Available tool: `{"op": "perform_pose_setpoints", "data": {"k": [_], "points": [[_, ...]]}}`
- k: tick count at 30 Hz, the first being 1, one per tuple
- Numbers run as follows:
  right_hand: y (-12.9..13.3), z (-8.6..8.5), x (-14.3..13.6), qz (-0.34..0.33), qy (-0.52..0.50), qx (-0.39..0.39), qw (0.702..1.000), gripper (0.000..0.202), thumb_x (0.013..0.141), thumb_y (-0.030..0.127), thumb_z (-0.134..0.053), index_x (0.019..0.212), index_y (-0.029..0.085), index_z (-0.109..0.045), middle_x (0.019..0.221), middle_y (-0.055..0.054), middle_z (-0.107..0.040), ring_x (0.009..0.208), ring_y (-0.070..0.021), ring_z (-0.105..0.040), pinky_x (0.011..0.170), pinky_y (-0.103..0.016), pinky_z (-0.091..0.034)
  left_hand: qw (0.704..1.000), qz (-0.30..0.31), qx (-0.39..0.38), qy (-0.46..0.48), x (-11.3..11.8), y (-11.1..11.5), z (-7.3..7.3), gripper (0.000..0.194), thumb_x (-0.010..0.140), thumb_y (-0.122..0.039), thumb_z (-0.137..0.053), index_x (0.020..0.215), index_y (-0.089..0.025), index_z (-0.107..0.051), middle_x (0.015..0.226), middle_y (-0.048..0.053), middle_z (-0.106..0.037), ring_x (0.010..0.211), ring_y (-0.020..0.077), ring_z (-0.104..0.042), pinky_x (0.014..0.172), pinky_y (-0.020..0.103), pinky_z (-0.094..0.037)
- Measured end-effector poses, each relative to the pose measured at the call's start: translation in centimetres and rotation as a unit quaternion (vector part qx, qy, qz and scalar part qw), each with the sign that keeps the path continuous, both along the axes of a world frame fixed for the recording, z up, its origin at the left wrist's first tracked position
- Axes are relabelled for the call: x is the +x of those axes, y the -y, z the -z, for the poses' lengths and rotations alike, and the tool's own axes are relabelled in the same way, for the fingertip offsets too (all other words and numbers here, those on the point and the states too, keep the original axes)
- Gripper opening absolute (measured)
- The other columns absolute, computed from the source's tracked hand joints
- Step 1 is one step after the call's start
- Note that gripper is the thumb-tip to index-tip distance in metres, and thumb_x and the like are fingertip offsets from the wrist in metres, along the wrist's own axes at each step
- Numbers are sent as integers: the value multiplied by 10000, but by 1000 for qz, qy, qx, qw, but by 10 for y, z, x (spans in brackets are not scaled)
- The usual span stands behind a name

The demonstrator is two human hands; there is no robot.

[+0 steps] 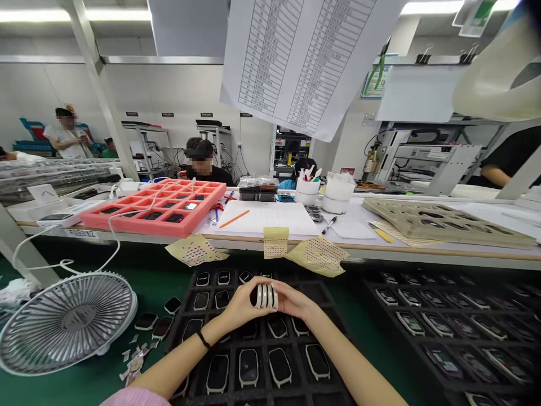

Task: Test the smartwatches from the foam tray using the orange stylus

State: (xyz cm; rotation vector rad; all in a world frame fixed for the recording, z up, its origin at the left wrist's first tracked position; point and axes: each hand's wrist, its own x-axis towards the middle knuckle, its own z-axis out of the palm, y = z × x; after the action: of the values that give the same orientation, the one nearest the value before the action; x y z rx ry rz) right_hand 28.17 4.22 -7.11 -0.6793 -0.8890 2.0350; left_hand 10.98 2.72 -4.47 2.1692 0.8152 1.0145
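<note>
A short row of several smartwatch cases (265,296), pale-sided and stood face to face, is pressed together between my two hands. My left hand (242,304) closes round the left end of the row, and my right hand (295,300) grips the right end. Below them lies a black foam tray (236,345) whose pockets hold smartwatch cases with dark screens, such as the watch case (248,367) near the front. Some pockets are hidden behind my hands and forearms.
A grey fan (76,318) stands at left, near loose watches (146,321) and paper scraps (134,363). Another black tray of watches (422,324) lies right. The shelf ahead carries a pink foam tray (186,225), a grey foam tray (406,223) and hanging yellow sticker sheets (276,242).
</note>
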Motion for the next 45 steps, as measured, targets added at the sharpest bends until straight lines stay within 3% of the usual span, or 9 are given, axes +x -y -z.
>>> {"op": "perform_pose_setpoints", "data": {"k": [8,13,17,19,22,26,30,37,45], "points": [[3,3,-7,4,49,17,999,365,532,225,-839,839,136,-664,783,-43,-685,681,-148,-643,621,-250,-497,999,-14,28,-33,-4,-6,14,565,665,-318,-733,1178,-223,-515,1178,76,-594,1074,242,-545,952,365,-397],[6,2,-15,44,62,40,996,321,499,197,-848,759,126,-675,693,-20,-682,619,-138,-637,583,-237,-488,998,4,55,-32,-9,-9,11,509,672,-293,-735,1151,-241,-571,1142,70,-629,1065,242,-550,963,369,-384],[3,0,-14,98,49,53,993,313,544,243,-827,802,138,-684,706,-26,-701,659,-159,-662,632,-262,-517,998,-6,-16,57,-16,-18,6,504,608,-272,-784,1088,-240,-634,1127,75,-636,1066,247,-549,954,348,-397],[-1,-1,-10,148,28,44,988,346,558,255,-817,856,139,-684,778,-57,-719,769,-202,-682,734,-321,-535,972,-64,-152,167,-19,-24,6,524,540,-240,-819,1038,-223,-659,1014,69,-662,973,237,-579,842,318,-461],[-6,-1,-5,215,7,23,976,341,546,241,-817,839,129,-682,831,-88,-728,832,-230,-688,808,-362,-532,873,-144,-342,315,-21,-34,8,419,575,-264,-798,964,-172,-670,781,33,-642,763,170,-591,596,219,-458],[-9,1,-2,242,9,15,970,338,519,241,-827,807,135,-684,804,-82,-736,795,-222,-697,791,-355,-544,810,-152,-418,383,-25,-42,10,249,775,-313,-621,929,-122,-664,733,52,-614,645,107,-569,495,169,-388],[-8,1,-4,250,19,14,968,348,483,252,-845,777,144,-692,766,-71,-737,782,-224,-696,748,-340,-560,765,-114,-467,430,-27,-43,9,269,823,-175,-449,942,-70,-667,737,91,-629,582,100,-557,462,185,-377],[-5,0,-7,246,47,18,968,355,436,264,-862,726,143,-698,698,-47,-724,763,-232,-692,692,-338,-574,733,-93,-495,458,-27,-44,13,282,769,-49,-434,905,-67,-680,780,104,-650,677,114,-609,522,177,-426],[-5,-1,-8,245,62,22,967,380,420,282,-865,726,140,-691,682,-42,-716,752,-237,-692,706,-355,-574,746,-97,-481,452,-26,-46,22,254,749,-40,-492,885,-120,-690,956,106,-662,810,136,-631,597,188,-456]]}}
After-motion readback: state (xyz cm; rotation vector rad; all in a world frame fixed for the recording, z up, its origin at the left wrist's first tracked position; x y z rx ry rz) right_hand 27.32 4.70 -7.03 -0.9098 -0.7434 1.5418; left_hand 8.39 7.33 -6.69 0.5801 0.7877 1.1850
